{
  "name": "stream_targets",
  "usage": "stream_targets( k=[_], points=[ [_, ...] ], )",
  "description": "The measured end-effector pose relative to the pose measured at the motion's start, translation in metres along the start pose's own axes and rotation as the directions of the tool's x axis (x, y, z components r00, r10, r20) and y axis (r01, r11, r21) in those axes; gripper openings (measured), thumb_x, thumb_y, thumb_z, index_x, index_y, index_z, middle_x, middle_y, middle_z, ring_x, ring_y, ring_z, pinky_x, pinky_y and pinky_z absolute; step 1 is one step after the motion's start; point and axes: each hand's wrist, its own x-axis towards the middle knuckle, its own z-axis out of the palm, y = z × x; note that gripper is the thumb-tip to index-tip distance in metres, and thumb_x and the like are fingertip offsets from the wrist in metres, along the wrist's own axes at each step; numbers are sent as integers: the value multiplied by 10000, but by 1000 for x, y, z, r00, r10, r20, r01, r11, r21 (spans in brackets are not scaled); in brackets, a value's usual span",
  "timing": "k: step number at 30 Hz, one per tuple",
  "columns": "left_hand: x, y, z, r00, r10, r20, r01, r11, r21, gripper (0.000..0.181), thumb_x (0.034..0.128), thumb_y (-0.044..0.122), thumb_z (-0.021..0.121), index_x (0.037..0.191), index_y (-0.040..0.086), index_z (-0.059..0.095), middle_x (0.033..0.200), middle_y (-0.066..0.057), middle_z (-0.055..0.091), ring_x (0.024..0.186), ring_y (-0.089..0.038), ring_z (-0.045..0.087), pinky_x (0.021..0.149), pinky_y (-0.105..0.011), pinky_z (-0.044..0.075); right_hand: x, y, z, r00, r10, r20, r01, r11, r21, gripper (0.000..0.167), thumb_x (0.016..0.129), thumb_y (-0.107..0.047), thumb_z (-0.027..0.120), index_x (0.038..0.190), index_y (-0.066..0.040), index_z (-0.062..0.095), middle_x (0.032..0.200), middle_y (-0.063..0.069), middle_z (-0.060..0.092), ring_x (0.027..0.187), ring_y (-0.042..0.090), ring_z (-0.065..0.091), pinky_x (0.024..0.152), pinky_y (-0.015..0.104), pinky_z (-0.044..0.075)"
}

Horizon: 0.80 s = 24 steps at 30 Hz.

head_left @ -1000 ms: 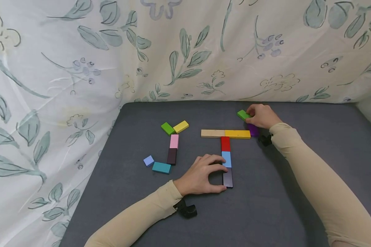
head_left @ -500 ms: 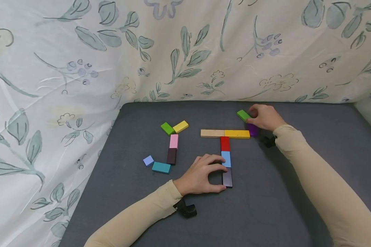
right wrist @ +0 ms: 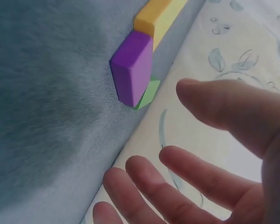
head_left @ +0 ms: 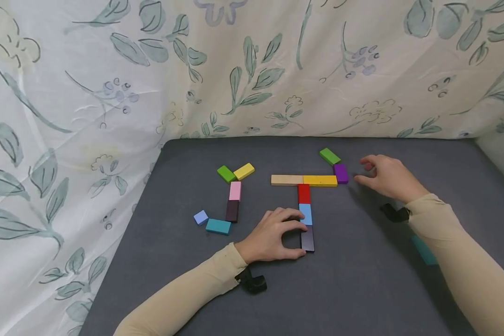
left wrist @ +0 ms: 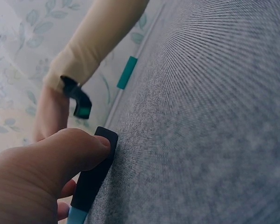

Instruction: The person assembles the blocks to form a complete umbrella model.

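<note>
My left hand (head_left: 273,238) is curved at the near end of a column of wooden blocks. Its thumb touches the near end of the dark grey block (head_left: 307,239), also seen under the thumb (left wrist: 86,151) in the left wrist view, and its fingertips rest by the light blue block (head_left: 305,213). A red block (head_left: 304,193) continues the column up to a tan block (head_left: 287,180) and a yellow-orange block (head_left: 320,180) lying end to end. A purple block (head_left: 341,173) and a green block (head_left: 330,156) angle off from there. Right of them, my right hand (head_left: 388,177) hovers, fingers spread, holding nothing.
Left on the grey table (head_left: 361,289) lies a second figure: green (head_left: 226,174), yellow (head_left: 244,171), pink (head_left: 235,191), dark brown (head_left: 232,211), teal (head_left: 218,227) and small blue (head_left: 200,217) blocks. Another teal block (head_left: 424,251) is partly under the right forearm. A patterned cloth (head_left: 256,70) hangs behind.
My right hand has let go of the green block and moved right, leaving the green and purple blocks uncovered. A teal block now shows by the right forearm. The left hand has stayed put.
</note>
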Motion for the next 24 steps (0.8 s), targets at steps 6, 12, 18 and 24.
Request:
stream_targets(
  k=[6, 12, 18, 24],
  points=[
    [1, 0, 0, 1000, 0, -1, 0, 1000, -13, 456, 856, 417, 844, 1261, 242, 729, 1444, 33, 557, 1286, -138, 504, 1017, -382, 429, -26, 3, 0, 1000, 1, -18, -1, 1000, -22, 604, 958, -285, 746, 1390, 89, 549, 1223, 329, 637, 1074, 438, 619, 905, 629, 504],
    [1, 1, 1, 1000, 0, -1, 0, 1000, -17, 455, 855, 418, 845, 1259, 243, 730, 1441, 33, 558, 1287, -137, 503, 1002, -374, 429, -52, 9, -1, 999, 4, -32, -5, 999, -35, 601, 956, -322, 750, 1374, 73, 577, 1202, 308, 655, 1050, 418, 633, 876, 614, 509],
    [1, 3, -1, 1000, -8, 1, 8, 1000, -11, 454, 855, 425, 842, 1258, 248, 730, 1444, 37, 558, 1288, -134, 505, 1013, -374, 426, -77, 21, 0, 1000, 3, -11, -4, 998, -62, 616, 959, -361, 751, 1360, 78, 587, 1193, 314, 657, 1041, 435, 650, 832, 607, 517],
    [0, 4, -2, 1000, -11, 2, 11, 1000, -15, 451, 854, 417, 844, 1255, 243, 732, 1441, 33, 561, 1289, -137, 508, 1016, -378, 426, -98, 28, 5, 999, -14, -30, 10, 993, -115, 585, 950, -349, 752, 1324, 80, 618, 1146, 303, 670, 950, 417, 683, 766, 589, 530]
  ],
)
